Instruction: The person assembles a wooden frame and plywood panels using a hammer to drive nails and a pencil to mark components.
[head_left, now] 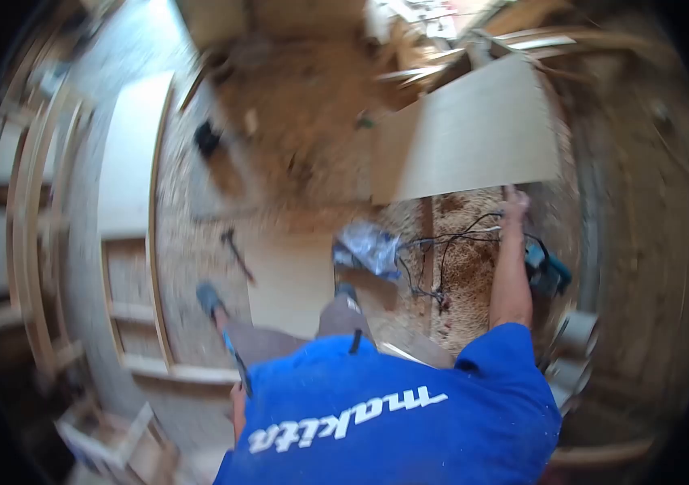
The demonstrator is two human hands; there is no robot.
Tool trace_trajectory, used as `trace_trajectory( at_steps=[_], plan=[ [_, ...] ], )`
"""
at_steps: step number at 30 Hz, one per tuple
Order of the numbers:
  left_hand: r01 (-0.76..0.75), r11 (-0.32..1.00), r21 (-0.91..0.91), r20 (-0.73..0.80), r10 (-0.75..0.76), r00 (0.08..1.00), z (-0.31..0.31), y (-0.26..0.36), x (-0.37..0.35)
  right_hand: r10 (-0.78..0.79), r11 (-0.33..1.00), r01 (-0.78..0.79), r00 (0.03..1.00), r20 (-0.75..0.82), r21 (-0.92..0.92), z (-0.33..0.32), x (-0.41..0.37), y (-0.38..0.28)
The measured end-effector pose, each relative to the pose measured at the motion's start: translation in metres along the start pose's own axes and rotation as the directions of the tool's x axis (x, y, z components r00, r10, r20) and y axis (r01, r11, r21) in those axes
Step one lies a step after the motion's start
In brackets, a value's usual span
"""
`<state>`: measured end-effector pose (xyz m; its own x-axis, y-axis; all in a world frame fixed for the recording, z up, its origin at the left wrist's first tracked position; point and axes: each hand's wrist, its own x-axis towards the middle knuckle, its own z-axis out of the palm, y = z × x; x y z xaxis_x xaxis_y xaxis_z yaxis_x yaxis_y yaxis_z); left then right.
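My right arm reaches forward, and my right hand grips the near edge of a pale plywood sheet. Low on the left, my left hand is partly hidden by my blue shirt. Its fingers are closed around a long thin blue-and-black tool that points forward beside my leg. Below the sheet, black cables run over sawdust towards a teal power tool next to my right forearm. A clear plastic bag lies in front of my feet.
A hammer lies on the floor near my left foot, beside a flat board. Long wooden frames stretch along the left. Scrap wood is heaped behind the plywood. Light-coloured cylinders stand at the right.
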<state>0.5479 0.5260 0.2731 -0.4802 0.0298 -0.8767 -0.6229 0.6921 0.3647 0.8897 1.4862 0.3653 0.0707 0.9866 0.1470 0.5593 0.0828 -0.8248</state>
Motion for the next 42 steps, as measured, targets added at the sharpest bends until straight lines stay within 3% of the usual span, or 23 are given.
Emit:
trace_trajectory(
  at_steps=[1,2,3,4,6,8,9,10,12,14,16,18,20,23,26,27,29,31,34,35,38,39,42],
  plan=[
    [0.011,0.988,0.156,0.036,-0.017,0.999,0.027,-0.037,-0.039,-0.087,0.996,0.091,0.991,-0.103,0.027,-0.008,0.012,-0.012],
    [0.04,0.968,0.246,0.06,-0.057,0.997,0.05,-0.073,-0.079,-0.109,0.769,0.199,0.977,0.182,-0.607,-0.027,0.016,-0.034],
    [0.094,0.955,0.282,0.079,-0.121,0.989,0.073,-0.101,-0.12,-0.122,0.196,0.468,0.883,0.452,-0.862,-0.047,0.02,-0.059],
    [0.171,0.943,0.286,0.093,-0.205,0.974,0.092,-0.12,-0.163,-0.131,0.09,0.525,0.849,0.512,-0.846,-0.05,0.03,-0.054],
    [0.331,0.911,0.246,0.115,-0.367,0.923,0.122,-0.146,-0.216,-0.102,0.315,0.436,0.899,0.427,-0.843,-0.042,0.067,-0.046],
    [0.465,0.875,0.132,0.044,-0.474,0.88,0.144,-0.153,-0.24,0.197,0.793,-0.115,0.978,0.073,-0.599,-0.032,0.107,-0.055],
    [0.538,0.843,0.024,-0.075,-0.535,0.842,0.149,-0.147,-0.245,0.382,0.811,-0.365,0.922,-0.059,-0.457,-0.025,0.109,-0.072],
    [0.395,0.905,-0.156,-0.171,-0.418,0.892,0.167,-0.186,-0.232,0.477,0.791,-0.478,0.873,-0.103,-0.381,-0.018,0.108,-0.079],
    [0.187,0.838,-0.513,-0.32,-0.389,0.864,0.176,-0.112,-0.255,0.415,0.897,-0.412,0.91,-0.014,-0.158,0.006,0.086,-0.072],
    [0.141,0.836,-0.53,-0.305,-0.343,0.888,0.194,-0.075,-0.252,0.021,0.863,-0.276,0.857,0.515,0.424,0.034,0.031,-0.062],
    [0.103,0.841,-0.531,-0.281,-0.289,0.915,0.201,-0.074,-0.243,-0.025,0.996,-0.012,0.914,0.404,0.087,0.056,-0.028,-0.096],
    [-0.059,0.992,-0.109,-0.334,0.019,0.942,0.219,-0.092,-0.213,-0.013,0.992,-0.041,0.902,0.431,0.115,0.092,-0.039,-0.107],
    [-0.043,0.99,-0.137,-0.33,-0.005,0.944,0.222,-0.083,-0.216,0.007,0.989,-0.074,0.887,0.462,0.126,0.118,-0.039,-0.127],
    [-0.007,0.975,-0.221,-0.288,-0.059,0.956,0.214,-0.073,-0.226,-0.282,0.949,0.315,0.863,0.419,-0.012,0.151,-0.009,-0.206],
    [-0.069,0.987,-0.144,-0.471,-0.007,0.882,0.208,-0.094,-0.213,-0.539,0.754,0.635,0.745,0.393,-0.168,0.168,0.005,-0.301],
    [-0.077,0.986,-0.145,-0.468,0.0,0.884,0.203,-0.091,-0.208,-0.544,0.753,0.636,0.746,0.385,-0.17,0.158,0.002,-0.328],
    [-0.133,0.86,-0.493,-0.52,-0.169,0.837,0.201,-0.074,-0.197,-0.301,0.951,0.162,0.685,0.663,0.265,0.118,-0.022,-0.385],
    [-0.275,0.651,-0.708,-0.506,-0.195,0.84,0.194,-0.029,-0.184,-0.359,0.929,0.166,0.619,0.699,0.33,0.09,-0.052,-0.409],
    [-0.17,0.769,-0.617,-0.266,-0.001,0.964,0.184,0.015,-0.125,-0.311,0.946,0.088,0.51,0.802,0.311,0.065,-0.147,-0.448],
    [-0.184,0.666,-0.722,-0.223,0.028,0.974,0.183,0.038,-0.109,-0.201,0.976,0.026,0.464,0.863,0.214,0.068,-0.179,-0.464],
    [-0.085,0.291,-0.953,-0.035,0.175,0.984,0.146,0.093,-0.097,-0.309,0.918,-0.141,0.33,0.892,0.37,0.121,-0.253,-0.451],
    [-0.086,0.288,-0.954,-0.034,0.181,0.983,0.126,0.103,-0.091,-0.274,0.933,-0.155,0.282,0.92,0.325,0.134,-0.293,-0.459],
    [-0.008,-0.32,-0.947,-0.023,0.042,0.999,0.059,0.107,-0.057,-0.335,0.898,-0.21,0.241,0.911,0.386,0.175,-0.416,-0.481]
  ],
)
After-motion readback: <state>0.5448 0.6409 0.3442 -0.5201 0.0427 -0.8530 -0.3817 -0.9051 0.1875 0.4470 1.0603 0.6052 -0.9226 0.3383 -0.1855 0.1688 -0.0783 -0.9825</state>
